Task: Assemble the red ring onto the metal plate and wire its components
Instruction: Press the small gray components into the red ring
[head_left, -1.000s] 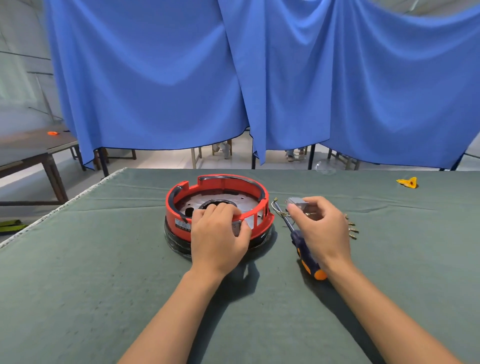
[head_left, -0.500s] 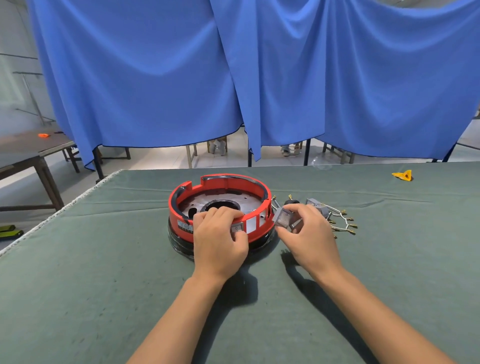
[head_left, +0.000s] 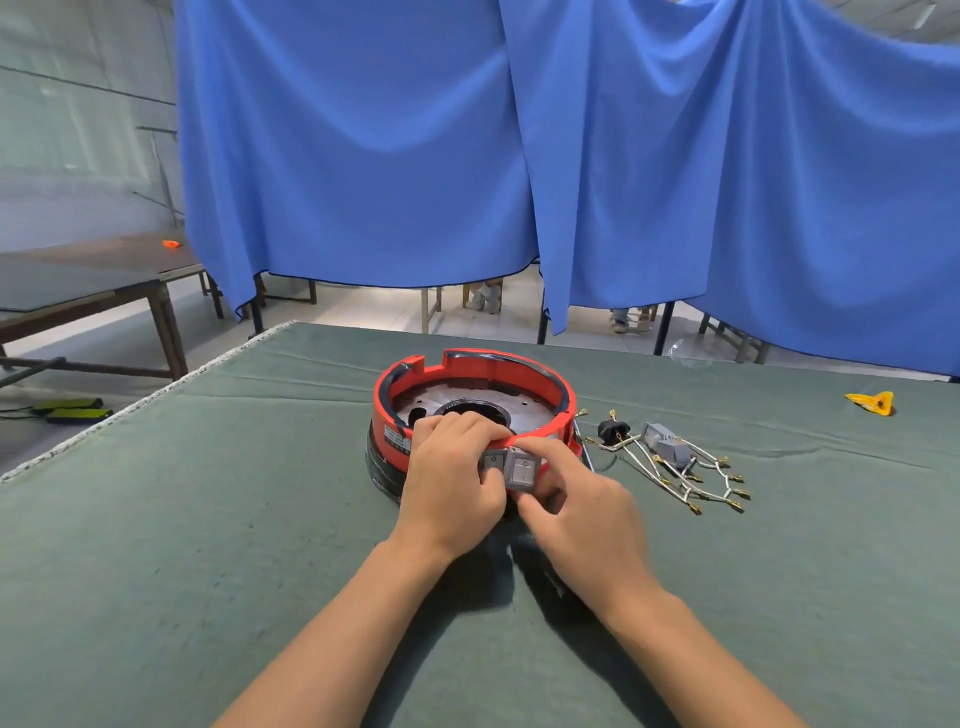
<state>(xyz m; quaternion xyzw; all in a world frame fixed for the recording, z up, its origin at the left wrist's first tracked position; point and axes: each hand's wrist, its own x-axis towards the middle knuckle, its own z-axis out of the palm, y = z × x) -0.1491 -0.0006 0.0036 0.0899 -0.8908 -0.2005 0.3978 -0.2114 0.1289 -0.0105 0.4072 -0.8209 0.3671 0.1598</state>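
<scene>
The red ring (head_left: 470, 370) sits on the round metal plate (head_left: 441, 402) in the middle of the green table. My left hand (head_left: 454, 483) grips the ring's near wall, fingers curled over its rim. A grey rocker switch (head_left: 493, 461) sits in that wall beside my left thumb. My right hand (head_left: 576, 506) pinches a second grey rocker switch (head_left: 522, 472) and holds it against the ring's near wall, just right of the first. A bundle of wires with gold terminals (head_left: 691, 480), a grey block (head_left: 667, 448) and a black connector (head_left: 612, 430) lie right of the ring.
A yellow plastic piece (head_left: 872, 402) lies at the far right of the green table mat (head_left: 208, 519). The table's left edge (head_left: 130, 410) runs diagonally. Blue curtains (head_left: 571, 156) hang behind the table. A dark table (head_left: 88, 291) stands at the far left.
My right hand picked up a grey switch from the right side and carried it left to the ring's near wall. My left hand stayed on the ring. The camera view shifted.
</scene>
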